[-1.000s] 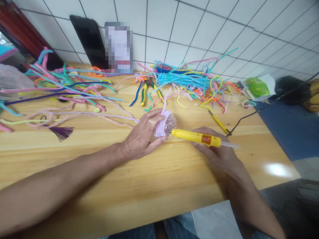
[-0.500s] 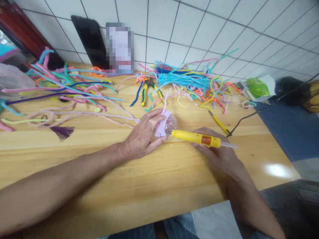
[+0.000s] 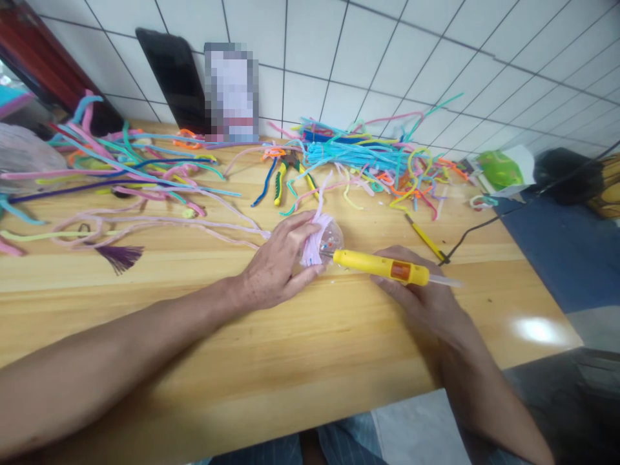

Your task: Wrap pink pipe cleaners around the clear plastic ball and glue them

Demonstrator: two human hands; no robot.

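Note:
My left hand [image 3: 278, 261] grips a clear round ball [image 3: 334, 234] partly wrapped in lilac pipe cleaner [image 3: 312, 248]. One end of the wrapping sticks up past my fingers, and pale strands trail off to the left behind the hand. Small coloured bits show inside or on the clear part. My right hand [image 3: 416, 290] is closed around a yellow hot glue gun [image 3: 372, 263], its trigger side hidden by the hand. The gun's metal tip meets the edge of the wrapping, and a translucent glue stick [image 3: 445, 281] juts from its back end.
Loose pipe cleaners [image 3: 159, 161] spread over the left of the table. Behind the ball lie green-and-yellow pliers [image 3: 279, 184] and a blue pipe cleaner bundle [image 3: 353, 157]. A yellow cutter [image 3: 426, 237] and a black cord [image 3: 484, 223] are at right. Two phones, one a black phone [image 3: 172, 81], lean on the tiled wall.
Almost nothing differs. Both hands, the ball and the glue gun hold nearly the same places, with only a very slight shift of the whole view.

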